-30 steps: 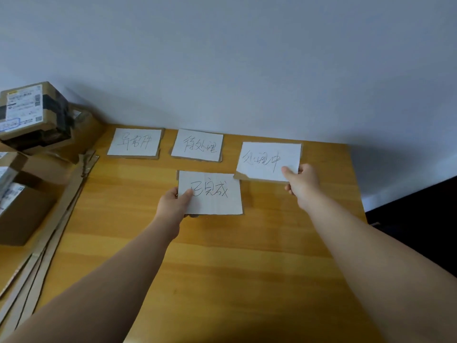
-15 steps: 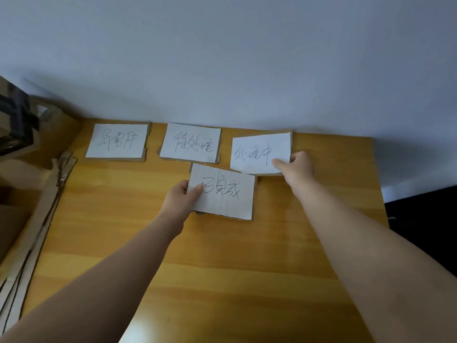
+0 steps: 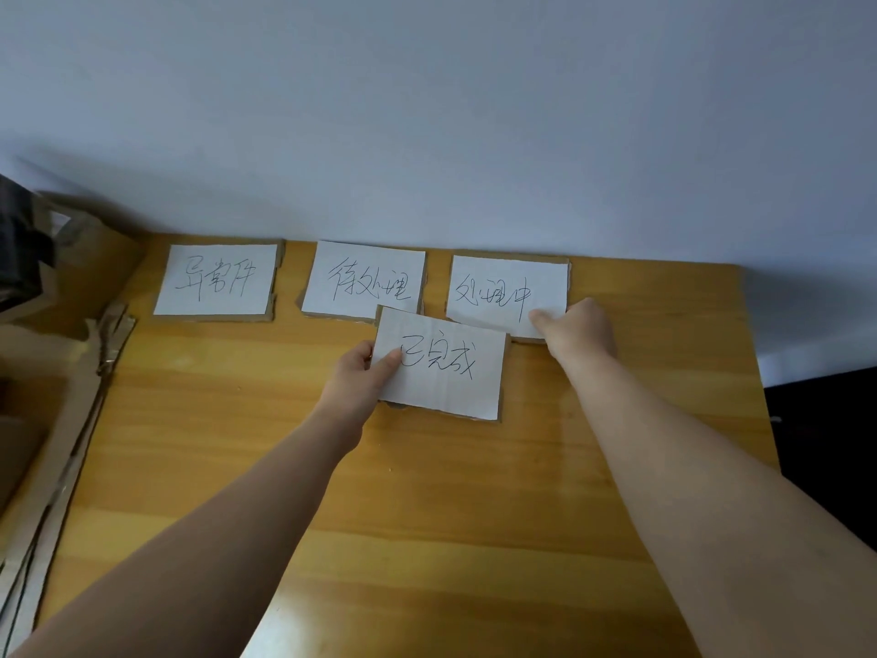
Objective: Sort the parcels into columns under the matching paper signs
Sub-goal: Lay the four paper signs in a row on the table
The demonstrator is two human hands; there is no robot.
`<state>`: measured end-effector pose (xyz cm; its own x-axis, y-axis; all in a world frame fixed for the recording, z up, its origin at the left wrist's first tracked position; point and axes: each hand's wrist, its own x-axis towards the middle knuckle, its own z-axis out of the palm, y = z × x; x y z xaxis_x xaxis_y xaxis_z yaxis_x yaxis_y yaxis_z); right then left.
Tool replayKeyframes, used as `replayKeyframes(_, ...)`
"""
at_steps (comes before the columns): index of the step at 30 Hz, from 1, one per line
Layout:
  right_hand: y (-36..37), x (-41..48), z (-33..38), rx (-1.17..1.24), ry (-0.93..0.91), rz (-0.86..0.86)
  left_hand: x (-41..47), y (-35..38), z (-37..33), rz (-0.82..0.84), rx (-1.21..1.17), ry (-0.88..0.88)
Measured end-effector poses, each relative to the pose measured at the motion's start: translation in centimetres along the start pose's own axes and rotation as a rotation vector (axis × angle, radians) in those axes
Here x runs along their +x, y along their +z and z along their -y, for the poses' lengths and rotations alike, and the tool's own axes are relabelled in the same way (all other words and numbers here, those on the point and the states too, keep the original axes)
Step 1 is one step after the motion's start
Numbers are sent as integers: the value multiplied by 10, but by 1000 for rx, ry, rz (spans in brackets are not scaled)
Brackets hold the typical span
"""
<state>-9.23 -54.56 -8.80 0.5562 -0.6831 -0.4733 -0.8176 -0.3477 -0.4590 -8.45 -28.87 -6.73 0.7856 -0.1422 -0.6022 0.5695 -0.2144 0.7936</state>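
Pinched between thumb and curled fingers of the left hand [image 3: 360, 378] is the left edge of the fourth sign [image 3: 448, 370], a white sheet on torn cardboard with handwritten characters; the thumb is laid on top and the fingers are tucked beneath. This sign is held tilted slightly clockwise, just toward 12 o'clock of the table's [image 3: 427, 524] middle, and whether it is touching the wood cannot be told. Its upper left corner is laid over the lower right corner of the second sign [image 3: 365, 280], and its upper right corner over the lower edge of the third sign [image 3: 504, 288]. At 2 o'clock of the fourth sign, the lower right corner of the third sign is gripped by the right hand [image 3: 578, 331], with the thumb pressed on the paper and the remaining fingers folded out of sight. Three signs are set in a row along the table's 12 o'clock edge, against the pale wall [image 3: 427, 111]: the first sign [image 3: 216, 280] toward 11 o'clock, the second beside it, the third toward 1 o'clock, none touching. Parcels [image 3: 80, 249] are seen at 10 o'clock, cropped by the frame, and flat cardboard strips [image 3: 102, 353] are laid along the 9 o'clock edge.
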Motion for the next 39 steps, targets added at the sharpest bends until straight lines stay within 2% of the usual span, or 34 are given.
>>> replayKeyframes(8, 1, -2, 4, -138, -73, -74, -6, 4, -8, -15, -37, -12)
replayKeyframes(11, -2, -7, 1, -114, -122, -109, -15, 7, -14, -26, -77, -55)
replayKeyframes(13, -6, -14, 0, -10, -206, -86, -19, 7, -14, -25, -76, -64)
replayKeyframes(16, -17, -37, -11, 226, -289, 70, -29, 10, -15, -12, -81, -47)
replayKeyframes(23, -47, -86, -61, 569, -189, 306, -48, 50, -20, 103, -43, 28)
replayKeyframes(27, -71, -85, -79, 650, -160, 232, -58, 97, -28, 144, 15, 98)
replayKeyframes(29, -84, -77, -90, 639, -154, 144, -61, 117, -27, 126, 164, 159)
replayKeyframes(34, -116, -38, -118, 408, -89, -106, -50, 143, -18, 60, 832, 393)
replayKeyframes(36, -122, -21, -120, 298, -54, -133, -41, 147, -17, 70, 1134, 457)
replayKeyframes(39, -124, -5, -117, 167, -65, -90, -27, 152, -18, 116, 1418, 412)
